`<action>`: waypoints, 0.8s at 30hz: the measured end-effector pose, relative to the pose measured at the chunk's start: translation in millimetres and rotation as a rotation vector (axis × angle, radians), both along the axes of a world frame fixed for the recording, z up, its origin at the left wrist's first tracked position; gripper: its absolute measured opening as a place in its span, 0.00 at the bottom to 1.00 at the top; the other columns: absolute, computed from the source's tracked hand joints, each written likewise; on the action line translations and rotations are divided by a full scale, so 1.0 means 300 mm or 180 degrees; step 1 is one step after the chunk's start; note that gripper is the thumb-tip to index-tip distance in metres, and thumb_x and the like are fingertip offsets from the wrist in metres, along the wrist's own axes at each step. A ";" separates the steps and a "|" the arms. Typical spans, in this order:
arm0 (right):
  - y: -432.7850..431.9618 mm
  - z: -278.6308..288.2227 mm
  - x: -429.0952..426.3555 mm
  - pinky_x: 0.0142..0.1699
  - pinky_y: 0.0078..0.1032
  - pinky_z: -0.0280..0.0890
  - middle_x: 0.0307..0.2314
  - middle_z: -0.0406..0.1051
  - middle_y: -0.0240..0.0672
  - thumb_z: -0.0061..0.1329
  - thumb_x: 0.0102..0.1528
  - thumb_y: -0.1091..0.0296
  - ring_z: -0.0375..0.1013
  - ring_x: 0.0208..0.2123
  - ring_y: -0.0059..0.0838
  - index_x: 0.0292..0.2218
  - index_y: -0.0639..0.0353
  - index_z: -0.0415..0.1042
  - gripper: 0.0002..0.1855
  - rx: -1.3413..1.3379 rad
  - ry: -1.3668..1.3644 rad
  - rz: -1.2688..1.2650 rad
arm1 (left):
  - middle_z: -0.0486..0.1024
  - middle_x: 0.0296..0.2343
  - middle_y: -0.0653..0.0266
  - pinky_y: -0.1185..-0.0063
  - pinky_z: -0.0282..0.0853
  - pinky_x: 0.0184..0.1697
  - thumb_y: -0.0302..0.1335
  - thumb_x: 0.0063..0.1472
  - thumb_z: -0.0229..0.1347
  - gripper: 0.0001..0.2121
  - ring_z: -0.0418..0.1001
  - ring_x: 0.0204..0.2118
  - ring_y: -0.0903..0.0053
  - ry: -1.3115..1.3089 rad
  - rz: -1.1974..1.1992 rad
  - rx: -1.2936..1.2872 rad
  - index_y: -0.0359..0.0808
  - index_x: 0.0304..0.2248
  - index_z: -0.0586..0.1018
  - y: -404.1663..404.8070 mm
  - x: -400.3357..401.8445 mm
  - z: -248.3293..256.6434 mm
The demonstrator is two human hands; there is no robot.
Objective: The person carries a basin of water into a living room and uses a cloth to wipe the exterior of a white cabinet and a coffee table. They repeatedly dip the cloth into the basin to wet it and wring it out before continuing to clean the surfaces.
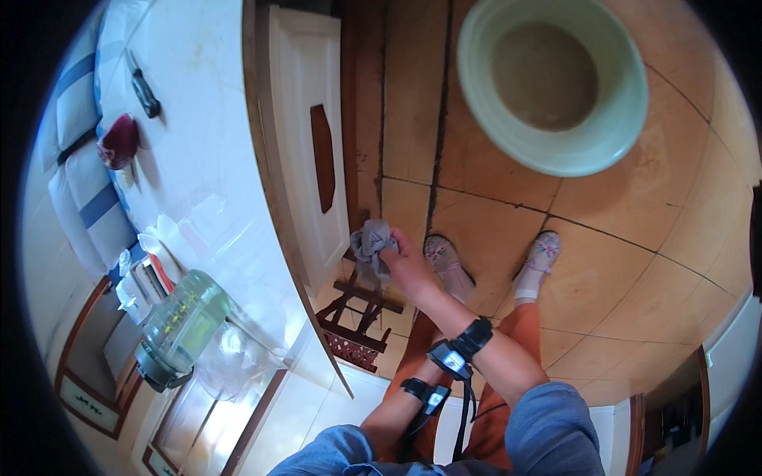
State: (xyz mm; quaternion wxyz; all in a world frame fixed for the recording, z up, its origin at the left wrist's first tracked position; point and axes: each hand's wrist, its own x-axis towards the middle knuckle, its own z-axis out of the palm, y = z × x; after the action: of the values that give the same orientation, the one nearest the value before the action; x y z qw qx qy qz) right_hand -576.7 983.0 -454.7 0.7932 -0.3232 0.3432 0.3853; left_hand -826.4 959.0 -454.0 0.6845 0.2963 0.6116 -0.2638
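My right hand (pixel 409 266) grips a crumpled grey cloth (pixel 374 243) beside the lower corner of a white panelled cabinet door (pixel 306 143) with a brown inset. The cloth hangs above the floor, left of my feet. My left forearm (pixel 390 421) reaches up under the right one. The left hand is hidden behind the right wrist and its strapped device (pixel 455 357), so its fingers do not show. Ahead on the tiled floor stands a pale green basin (pixel 619 134) holding murky brownish water (pixel 545 77).
A white tabletop (pixel 220 166) on my left bears a dark-handled knife (pixel 144 92), a dark red object (pixel 119 141), a clear jug with liquid (pixel 187 321) and plastic bags (pixel 235 360). Below its edge is a dark wooden rack-like piece (pixel 357 324). My shoes (pixel 443 262) rest on brown tiles (pixel 595 262).
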 end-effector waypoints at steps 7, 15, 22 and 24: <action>-0.429 0.222 0.261 0.33 0.15 0.61 0.30 0.67 0.28 0.38 0.52 0.75 0.64 0.28 0.16 0.40 0.60 0.63 0.13 -0.0503 -0.0656 -0.1297 | 0.73 0.27 0.65 0.82 0.70 0.31 0.23 0.63 0.40 0.08 0.72 0.28 0.79 0.0179 -0.0991 0.0237 0.33 0.38 0.70 -0.018 0.248 0.053; -0.779 0.311 0.489 0.33 0.13 0.59 0.31 0.66 0.25 0.36 0.51 0.78 0.61 0.28 0.11 0.40 0.61 0.63 0.14 -0.1240 -0.1149 -0.1725 | 0.72 0.29 0.62 0.80 0.70 0.32 0.23 0.62 0.41 0.09 0.72 0.28 0.78 -0.0473 -0.1194 0.0478 0.33 0.40 0.69 -0.171 0.549 0.130; -1.113 -0.139 0.365 0.53 0.32 0.56 0.46 0.61 0.48 0.49 0.49 0.64 0.60 0.50 0.41 0.52 0.67 0.54 0.32 -0.4758 -0.0760 0.0132 | 0.71 0.27 0.63 0.80 0.71 0.30 0.21 0.60 0.42 0.08 0.71 0.26 0.78 -0.0501 -0.1345 0.0293 0.33 0.39 0.68 -0.303 0.640 0.125; -1.147 -0.151 0.295 0.54 0.35 0.55 0.48 0.59 0.52 0.50 0.48 0.61 0.59 0.50 0.44 0.52 0.68 0.54 0.34 -0.4704 -0.0378 0.0210 | 0.71 0.27 0.63 0.80 0.71 0.30 0.21 0.60 0.42 0.08 0.71 0.26 0.78 -0.0538 -0.1363 0.0366 0.34 0.38 0.68 -0.319 0.664 0.157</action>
State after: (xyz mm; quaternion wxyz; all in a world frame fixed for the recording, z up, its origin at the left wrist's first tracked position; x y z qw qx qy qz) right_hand -488.1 638.9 -499.9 0.3741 -0.8033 0.4596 0.0594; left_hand -627.1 863.2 -406.8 0.6437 0.4788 0.4894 -0.3420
